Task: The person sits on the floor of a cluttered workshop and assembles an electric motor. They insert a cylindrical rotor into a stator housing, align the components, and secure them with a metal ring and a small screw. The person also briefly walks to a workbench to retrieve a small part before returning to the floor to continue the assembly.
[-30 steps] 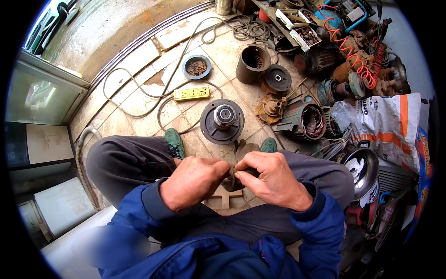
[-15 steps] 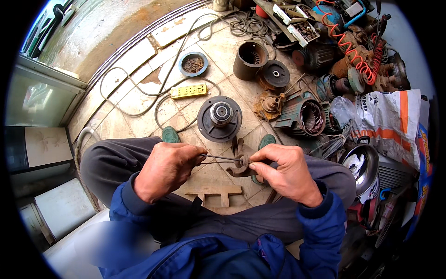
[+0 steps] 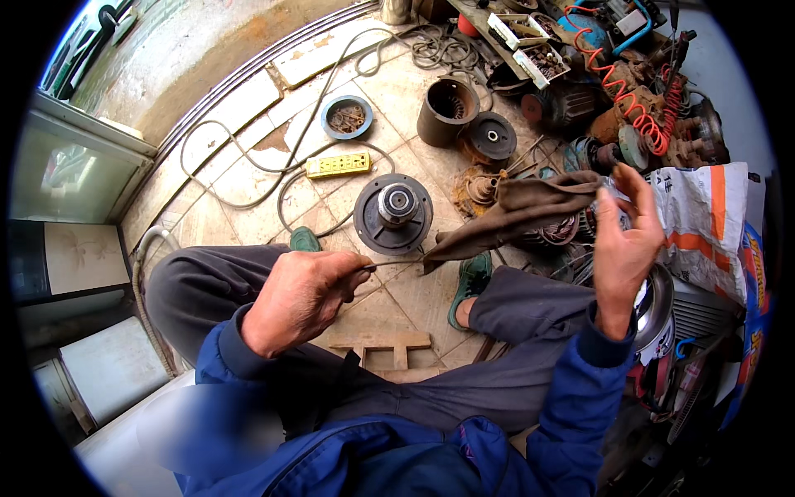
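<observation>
My left hand is closed, thumb and fingertips pinching a thin dark loop-like strip that points right. Its exact kind is unclear. Over to the right, my right hand is raised, with the end of a brown rag at its thumb and fingertips. The rag stretches leftward through the air, its far tip close to the strip. Beyond my hands, a round dark motor end cover with a shaft and bearing stands upright on the tiles between my feet.
A blue-rimmed bowl of bolts and a yellow power strip lie farther off, with cable looping round them. A dark cylindrical housing and motor parts crowd the right. A wooden frame lies close in front of me.
My right hand has swung right and up, drawing the bunched rag off the strip into a long stretch. My left hand stays in place. My right knee and foot have shifted.
</observation>
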